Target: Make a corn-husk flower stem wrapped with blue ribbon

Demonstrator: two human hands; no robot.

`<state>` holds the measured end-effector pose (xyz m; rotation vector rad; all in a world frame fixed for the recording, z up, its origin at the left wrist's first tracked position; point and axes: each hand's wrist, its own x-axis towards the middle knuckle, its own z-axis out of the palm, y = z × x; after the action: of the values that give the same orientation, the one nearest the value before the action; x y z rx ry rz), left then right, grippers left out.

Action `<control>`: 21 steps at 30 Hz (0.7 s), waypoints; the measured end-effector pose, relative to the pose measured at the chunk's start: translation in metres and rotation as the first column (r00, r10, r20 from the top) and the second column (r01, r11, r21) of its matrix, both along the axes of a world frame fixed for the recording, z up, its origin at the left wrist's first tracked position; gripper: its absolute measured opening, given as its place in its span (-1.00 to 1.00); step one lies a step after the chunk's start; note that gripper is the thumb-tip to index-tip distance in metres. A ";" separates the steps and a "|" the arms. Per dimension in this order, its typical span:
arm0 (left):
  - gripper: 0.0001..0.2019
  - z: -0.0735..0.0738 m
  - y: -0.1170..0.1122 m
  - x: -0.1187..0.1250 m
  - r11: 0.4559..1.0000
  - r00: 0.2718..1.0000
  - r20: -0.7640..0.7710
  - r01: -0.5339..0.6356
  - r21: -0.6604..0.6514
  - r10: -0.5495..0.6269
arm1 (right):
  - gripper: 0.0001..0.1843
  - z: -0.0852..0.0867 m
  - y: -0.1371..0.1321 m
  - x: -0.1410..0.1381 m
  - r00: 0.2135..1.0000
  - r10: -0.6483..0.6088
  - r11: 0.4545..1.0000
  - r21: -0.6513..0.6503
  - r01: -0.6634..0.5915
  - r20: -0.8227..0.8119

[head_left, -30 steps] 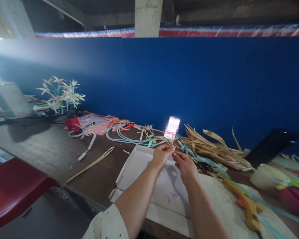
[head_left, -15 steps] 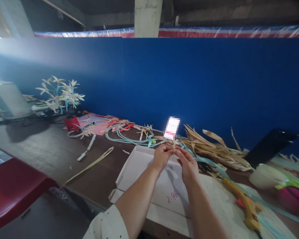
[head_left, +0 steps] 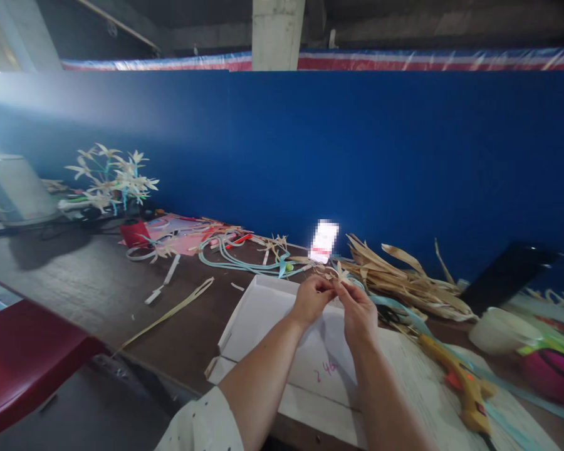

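My left hand (head_left: 311, 299) and my right hand (head_left: 361, 316) meet above a white cardboard box lid (head_left: 256, 319), fingertips pinched close together. Between them is a small pale flower (head_left: 341, 274) that looks made of dried husk, its petals poking up over the right fingers. Its base is hidden by the fingertips of both hands. A lit phone (head_left: 324, 241), blurred out, stands just beyond the hands. Dried corn husks (head_left: 404, 282) lie to the right of my right hand.
A yellow glue gun (head_left: 460, 382) rests on printed paper at the right, near a translucent cup (head_left: 502, 332). Light-blue cord (head_left: 216, 260) is coiled behind the box. Several finished husk flowers (head_left: 117, 178) stand at the far left. A red chair (head_left: 32, 363) is at the near left.
Both hands have shifted slightly right. The flower has moved right and now leans over the right fingertips, with more of its petals showing.
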<state>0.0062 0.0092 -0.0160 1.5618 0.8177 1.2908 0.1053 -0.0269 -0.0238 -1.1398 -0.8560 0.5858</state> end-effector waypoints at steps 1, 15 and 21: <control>-0.90 0.000 0.000 0.000 1.000 1.000 -0.011 0.010 0.013 -0.010 | -0.67 0.000 0.000 0.000 1.000 -0.013 1.000 -0.003 0.013 0.009; -0.78 0.014 -0.002 -0.010 0.997 0.996 0.072 0.063 -0.039 -0.060 | -0.60 -0.009 0.003 0.005 0.989 -0.023 0.995 -0.093 0.037 0.146; -0.87 0.010 0.007 -0.014 0.994 0.996 0.050 0.068 0.090 -0.073 | -0.63 -0.009 0.003 0.005 0.970 0.027 0.996 -0.089 -0.006 0.243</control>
<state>-0.0078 0.0157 -0.0062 1.6045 0.6741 1.3273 0.1107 -0.0243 -0.0326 -1.3041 -1.0601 0.5068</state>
